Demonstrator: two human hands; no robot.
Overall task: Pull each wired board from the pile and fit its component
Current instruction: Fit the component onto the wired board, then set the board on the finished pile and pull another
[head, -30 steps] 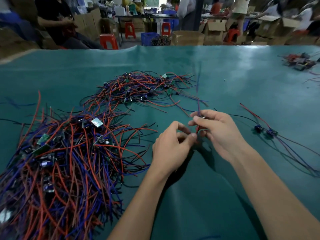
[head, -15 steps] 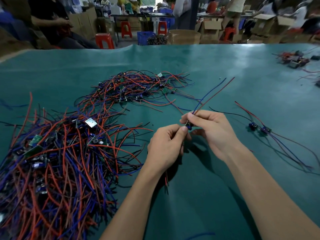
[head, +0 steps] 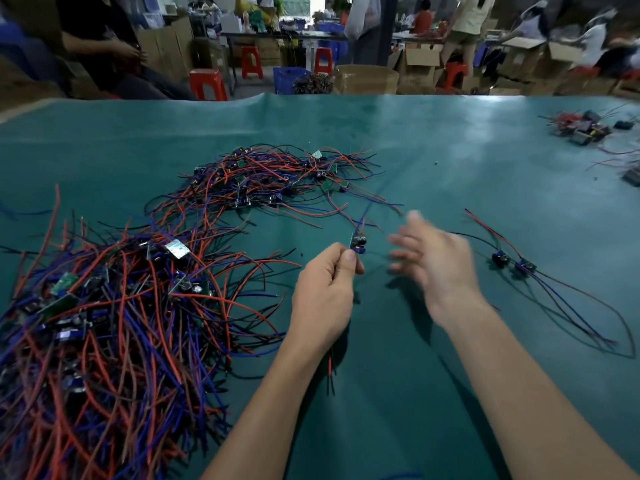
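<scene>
The left hand pinches a small wired board above the green table, right of the pile; red and blue leads trail upward. The right hand, blurred, fingers spread, holds nothing.

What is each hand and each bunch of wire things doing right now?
left hand: pinching a small wired board, held above the table
right hand: fingers spread, blurred, holding nothing
big pile: tangled on the green table, left side
two wired boards: lying side by side on the right, wires trailing
</scene>
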